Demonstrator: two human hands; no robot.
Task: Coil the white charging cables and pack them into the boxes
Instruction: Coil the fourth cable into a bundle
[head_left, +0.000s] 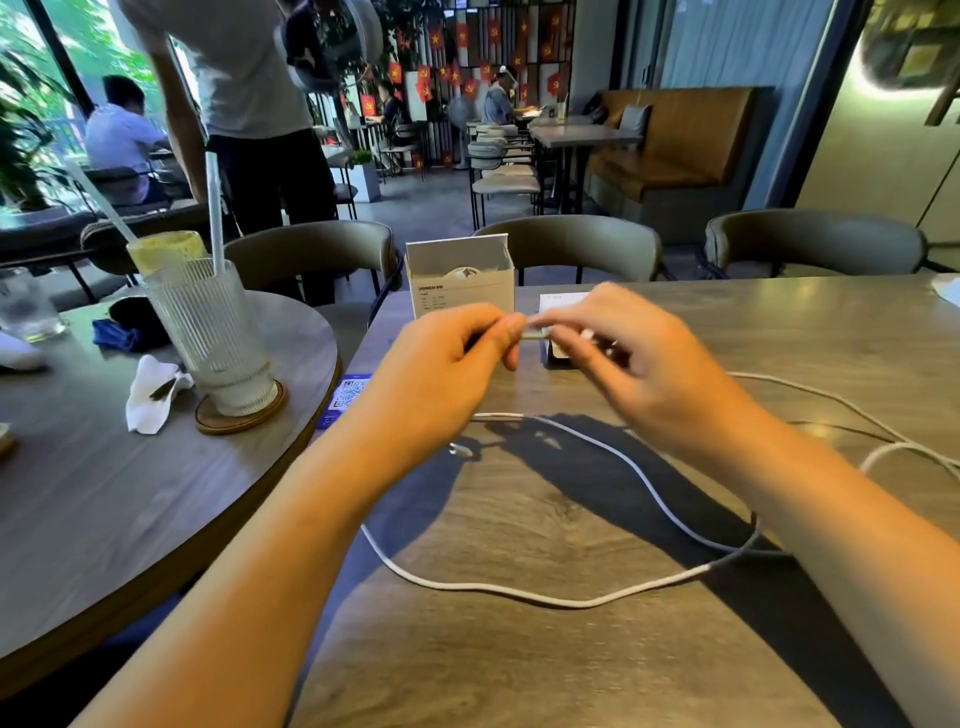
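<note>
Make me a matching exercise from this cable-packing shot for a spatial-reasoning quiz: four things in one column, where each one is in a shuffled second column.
Things
1. white charging cable
2. open white box
3. ribbed glass
4. white napkin

Places
A. on a round coaster on the round side table
B. one end pinched between the left hand and right hand, the rest looping loose on the table
C. crumpled on the round table, beside the coaster
D. upright beyond the hands, flap raised

Pairs: 1-B, 2-D, 3-A, 4-C
</note>
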